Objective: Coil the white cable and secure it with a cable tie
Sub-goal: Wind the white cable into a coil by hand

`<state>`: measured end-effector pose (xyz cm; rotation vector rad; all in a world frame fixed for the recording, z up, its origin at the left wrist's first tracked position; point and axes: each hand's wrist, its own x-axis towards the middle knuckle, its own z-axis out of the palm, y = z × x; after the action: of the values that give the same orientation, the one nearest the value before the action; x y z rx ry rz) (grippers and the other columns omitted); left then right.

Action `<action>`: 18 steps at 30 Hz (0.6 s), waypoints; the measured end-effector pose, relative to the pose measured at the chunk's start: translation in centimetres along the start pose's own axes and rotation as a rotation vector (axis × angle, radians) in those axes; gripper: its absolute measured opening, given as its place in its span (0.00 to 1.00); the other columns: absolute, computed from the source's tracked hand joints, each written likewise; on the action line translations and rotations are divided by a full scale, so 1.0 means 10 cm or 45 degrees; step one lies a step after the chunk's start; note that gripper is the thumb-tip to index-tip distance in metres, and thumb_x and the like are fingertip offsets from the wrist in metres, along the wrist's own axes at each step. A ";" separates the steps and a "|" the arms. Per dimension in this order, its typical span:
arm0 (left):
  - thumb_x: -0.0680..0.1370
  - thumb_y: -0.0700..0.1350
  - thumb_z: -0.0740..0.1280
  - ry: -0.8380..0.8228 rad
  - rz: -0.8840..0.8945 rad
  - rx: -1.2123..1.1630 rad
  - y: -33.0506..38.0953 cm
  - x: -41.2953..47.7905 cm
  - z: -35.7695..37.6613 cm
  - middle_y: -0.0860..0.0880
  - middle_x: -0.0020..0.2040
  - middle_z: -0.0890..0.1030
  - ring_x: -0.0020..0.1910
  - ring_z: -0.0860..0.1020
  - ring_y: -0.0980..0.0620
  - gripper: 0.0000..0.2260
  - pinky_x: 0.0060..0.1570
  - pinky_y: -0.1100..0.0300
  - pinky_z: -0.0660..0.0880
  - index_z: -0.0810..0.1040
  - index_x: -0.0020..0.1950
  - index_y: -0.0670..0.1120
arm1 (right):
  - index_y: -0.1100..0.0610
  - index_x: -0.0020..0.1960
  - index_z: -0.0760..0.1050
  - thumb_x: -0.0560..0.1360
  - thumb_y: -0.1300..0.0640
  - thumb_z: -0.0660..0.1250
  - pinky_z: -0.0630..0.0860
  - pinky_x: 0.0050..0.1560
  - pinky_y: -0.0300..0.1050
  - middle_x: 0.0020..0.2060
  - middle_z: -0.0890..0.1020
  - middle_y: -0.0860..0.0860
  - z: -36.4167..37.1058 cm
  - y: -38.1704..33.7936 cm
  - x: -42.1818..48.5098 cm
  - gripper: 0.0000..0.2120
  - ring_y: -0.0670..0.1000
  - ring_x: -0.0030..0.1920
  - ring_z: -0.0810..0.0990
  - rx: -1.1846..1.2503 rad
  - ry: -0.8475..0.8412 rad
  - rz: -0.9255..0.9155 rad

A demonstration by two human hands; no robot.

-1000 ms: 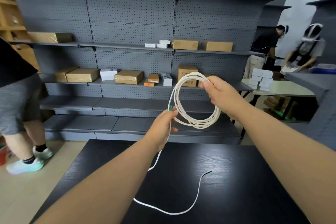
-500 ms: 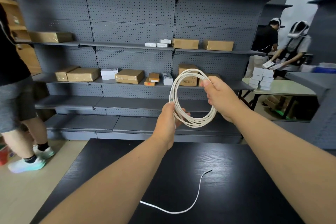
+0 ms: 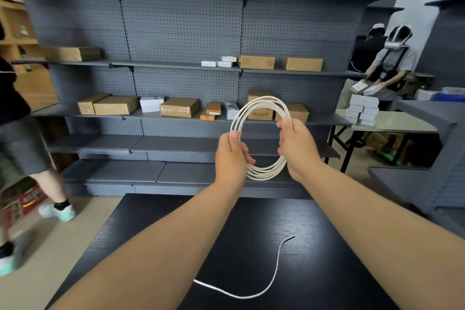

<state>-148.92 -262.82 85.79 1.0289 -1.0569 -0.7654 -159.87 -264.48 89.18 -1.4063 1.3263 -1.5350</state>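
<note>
The coil (image 3: 261, 138) of white cable was held up in the air by both hands, well above the black table (image 3: 327, 246). Its left side was pinched by the left hand (image 3: 230, 156), thumb on the near face and fingers curled behind the strands; its right side was gripped by the right hand (image 3: 298, 145), fingers closed round the bundled loops near the top. Several turns were gathered, roughly round, and hung between the two hands.

A second before, only the right hand had been carrying the loops, while the left was feeding slack upward from below. Since then another turn had been laid on and the left hand had been brought up onto the coil itself. The tail (image 3: 273, 277) left on the table had grown shorter: a single curved length was seen lying near the front edge, its free end pointing far and right.

So the coiling was judged nearly done, with that last run of cable not yet taken in. No cable tie could be made out anywhere in view, though a small green mark was seen at the coil's upper left; what it was could not be told. Securing was judged not begun. Grey shelving (image 3: 176, 63) with cardboard boxes stood behind.
</note>
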 end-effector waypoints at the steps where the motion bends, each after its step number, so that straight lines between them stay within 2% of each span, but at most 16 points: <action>1: 0.82 0.50 0.50 -0.011 0.017 0.043 0.01 0.02 -0.02 0.51 0.33 0.69 0.25 0.69 0.57 0.13 0.36 0.55 0.75 0.68 0.43 0.48 | 0.50 0.42 0.70 0.81 0.51 0.52 0.67 0.39 0.47 0.33 0.68 0.47 0.02 0.02 -0.02 0.12 0.47 0.33 0.66 0.052 0.016 0.039; 3: 0.82 0.50 0.50 -0.043 0.062 0.185 0.05 0.08 -0.09 0.50 0.34 0.69 0.29 0.68 0.54 0.13 0.29 0.61 0.74 0.69 0.46 0.45 | 0.51 0.42 0.69 0.81 0.52 0.51 0.71 0.39 0.47 0.34 0.70 0.50 0.05 0.07 -0.09 0.12 0.48 0.32 0.68 0.134 0.025 0.123; 5: 0.82 0.51 0.50 -0.075 0.170 0.435 0.07 0.17 -0.16 0.49 0.35 0.69 0.33 0.69 0.50 0.14 0.30 0.56 0.74 0.68 0.46 0.44 | 0.52 0.44 0.70 0.82 0.52 0.51 0.74 0.47 0.49 0.36 0.74 0.51 0.06 0.12 -0.15 0.13 0.50 0.35 0.74 0.172 -0.024 0.198; 7: 0.82 0.52 0.50 -0.116 0.282 0.675 0.12 0.26 -0.23 0.50 0.34 0.69 0.35 0.69 0.48 0.14 0.33 0.53 0.70 0.66 0.44 0.45 | 0.54 0.46 0.71 0.82 0.52 0.51 0.75 0.54 0.50 0.39 0.78 0.53 0.04 0.18 -0.19 0.13 0.52 0.42 0.79 0.244 -0.130 0.269; 10: 0.82 0.51 0.51 -0.222 0.358 0.890 0.23 0.35 -0.31 0.50 0.34 0.69 0.33 0.67 0.50 0.14 0.30 0.57 0.61 0.66 0.45 0.43 | 0.56 0.56 0.70 0.81 0.50 0.53 0.73 0.63 0.50 0.50 0.79 0.55 0.00 0.23 -0.19 0.12 0.53 0.55 0.78 0.306 -0.284 0.344; 13: 0.82 0.51 0.52 -0.378 0.437 1.082 0.31 0.37 -0.37 0.43 0.37 0.74 0.35 0.71 0.45 0.16 0.33 0.52 0.66 0.69 0.50 0.40 | 0.50 0.72 0.56 0.79 0.45 0.56 0.63 0.70 0.49 0.65 0.71 0.50 -0.06 0.23 -0.13 0.24 0.51 0.67 0.69 0.025 -0.250 0.184; 15: 0.82 0.50 0.52 -0.489 0.452 1.217 0.35 0.37 -0.39 0.43 0.36 0.73 0.35 0.71 0.44 0.15 0.35 0.51 0.66 0.68 0.50 0.39 | 0.50 0.76 0.47 0.78 0.46 0.58 0.59 0.71 0.46 0.72 0.64 0.50 -0.12 0.13 -0.09 0.31 0.50 0.72 0.63 -0.170 -0.241 -0.003; 18: 0.82 0.50 0.52 -0.605 0.477 1.328 0.39 0.35 -0.40 0.46 0.33 0.70 0.34 0.69 0.45 0.15 0.34 0.54 0.63 0.68 0.51 0.39 | 0.51 0.76 0.47 0.79 0.49 0.58 0.57 0.69 0.42 0.74 0.61 0.51 -0.20 -0.01 -0.05 0.31 0.49 0.73 0.61 -0.438 -0.470 -0.204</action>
<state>-143.93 -263.39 90.00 1.4663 -2.0979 -0.0891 -161.64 -263.52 89.27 -1.9430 1.3089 -1.0987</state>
